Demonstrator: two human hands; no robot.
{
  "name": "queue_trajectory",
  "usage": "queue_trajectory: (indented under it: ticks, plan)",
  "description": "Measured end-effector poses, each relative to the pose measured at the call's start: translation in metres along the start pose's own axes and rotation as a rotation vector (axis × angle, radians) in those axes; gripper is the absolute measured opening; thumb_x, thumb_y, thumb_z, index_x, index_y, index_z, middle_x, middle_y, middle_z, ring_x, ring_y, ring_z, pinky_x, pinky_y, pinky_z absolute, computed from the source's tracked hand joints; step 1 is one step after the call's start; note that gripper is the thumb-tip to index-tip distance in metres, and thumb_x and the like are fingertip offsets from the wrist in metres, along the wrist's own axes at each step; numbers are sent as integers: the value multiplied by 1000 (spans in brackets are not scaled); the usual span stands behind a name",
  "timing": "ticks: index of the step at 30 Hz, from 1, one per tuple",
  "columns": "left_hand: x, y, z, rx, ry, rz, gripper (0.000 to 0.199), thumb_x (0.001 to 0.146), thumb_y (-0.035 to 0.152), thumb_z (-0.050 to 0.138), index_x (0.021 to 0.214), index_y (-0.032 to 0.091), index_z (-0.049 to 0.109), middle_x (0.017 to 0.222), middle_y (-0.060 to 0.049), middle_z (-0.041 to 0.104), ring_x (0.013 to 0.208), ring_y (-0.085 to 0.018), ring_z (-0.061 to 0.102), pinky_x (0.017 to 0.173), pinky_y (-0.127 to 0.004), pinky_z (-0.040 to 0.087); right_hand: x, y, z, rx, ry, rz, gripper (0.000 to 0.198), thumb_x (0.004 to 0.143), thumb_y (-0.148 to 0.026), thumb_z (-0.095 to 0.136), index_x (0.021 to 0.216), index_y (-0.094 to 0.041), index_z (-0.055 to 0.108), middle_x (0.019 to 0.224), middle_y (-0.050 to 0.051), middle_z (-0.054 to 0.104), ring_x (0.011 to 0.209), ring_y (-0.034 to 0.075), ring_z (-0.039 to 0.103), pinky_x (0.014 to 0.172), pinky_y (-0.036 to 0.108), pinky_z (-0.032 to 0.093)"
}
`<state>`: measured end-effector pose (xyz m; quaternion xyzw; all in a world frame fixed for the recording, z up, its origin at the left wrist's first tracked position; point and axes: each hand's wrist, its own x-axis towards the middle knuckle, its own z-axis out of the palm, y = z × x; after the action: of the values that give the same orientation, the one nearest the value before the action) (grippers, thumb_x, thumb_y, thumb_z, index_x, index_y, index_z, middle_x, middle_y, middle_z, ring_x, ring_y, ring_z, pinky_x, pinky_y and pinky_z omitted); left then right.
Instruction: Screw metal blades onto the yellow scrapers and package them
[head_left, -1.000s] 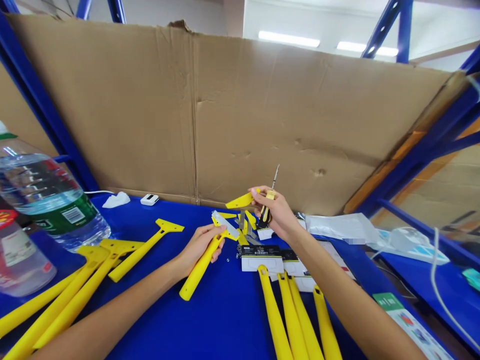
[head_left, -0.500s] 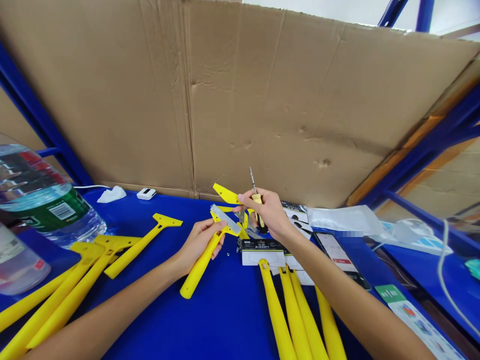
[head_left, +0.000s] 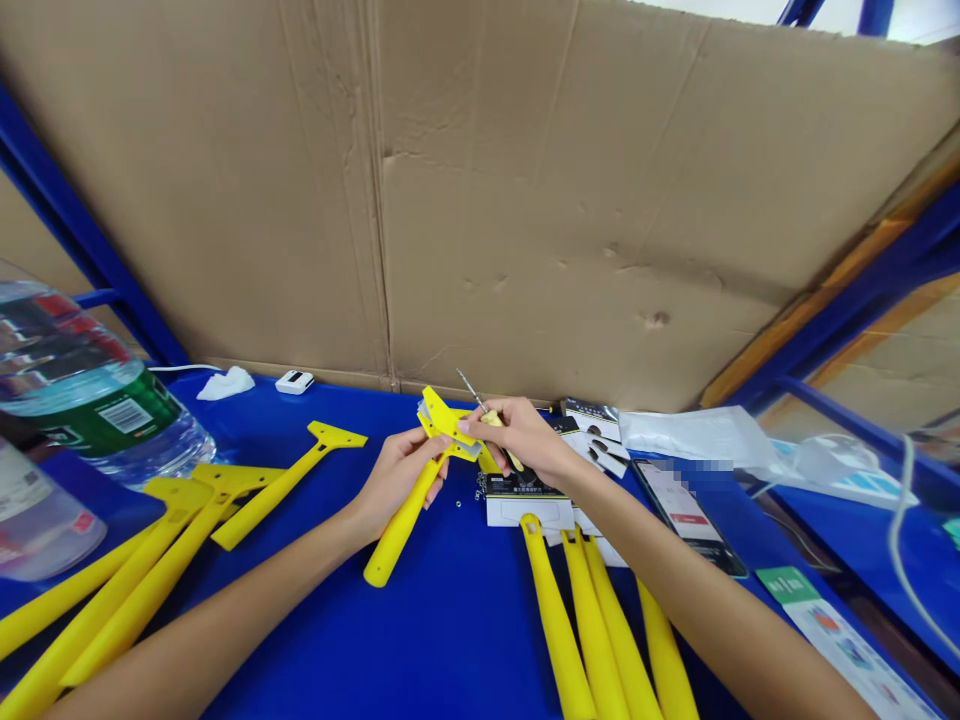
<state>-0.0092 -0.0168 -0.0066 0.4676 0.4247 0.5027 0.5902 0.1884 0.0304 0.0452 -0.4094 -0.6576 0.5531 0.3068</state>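
Note:
My left hand (head_left: 401, 475) is closed round a yellow scraper (head_left: 405, 525) near its head, the handle slanting down to the left. A metal blade (head_left: 471, 451) lies across that head. With thumb and fingertips, my right hand (head_left: 517, 437) holds a yellow cover plate (head_left: 441, 411) against the blade. A screwdriver (head_left: 480, 398) is also tucked in my right hand, its shaft pointing up and left, away from the scraper. Beneath the right hand, more yellow parts are partly hidden. Small metal nuts or screws (head_left: 481, 486) lie beside the packaging card (head_left: 529, 500).
Several yellow scraper handles lie at left (head_left: 176, 520) and right (head_left: 555, 620) on the blue table (head_left: 450, 640). Large water bottles (head_left: 112, 400) stand at far left. A phone (head_left: 686, 515), a clear plastic bag (head_left: 682, 437) and a leaflet (head_left: 832, 630) are on the right. Cardboard (head_left: 487, 200) walls the back.
My right hand has brought the cover plate down onto the blade on the scraper head. The screwdriver has tipped to the left. My left hand stays in nearly the same place.

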Motion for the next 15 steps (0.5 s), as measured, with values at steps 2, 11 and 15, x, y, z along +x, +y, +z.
queue_trajectory:
  ticks: [2,11,15]
  plan:
    - [0,0,0,7,-24,-13,37,87,50,80,84,17,63,67,0,62,40,-10,52,37,-23,41,0,1,-2,-3,-37,-2,40,81,-53,87,89,-18,70,43,-6,57,35,8,43,37,19,40]
    - [-4,5,0,-43,-113,-83,34,82,44,83,81,18,60,58,1,57,42,-9,46,41,-23,37,1,1,-8,49,-96,28,38,78,-50,91,86,-18,71,45,-8,56,35,6,43,36,18,38]
    - [-4,5,0,-56,-127,-104,34,81,43,84,80,18,61,60,2,54,44,-9,46,41,-22,35,0,1,-7,69,-122,11,36,80,-49,89,87,-19,71,45,-8,56,34,6,42,37,18,38]
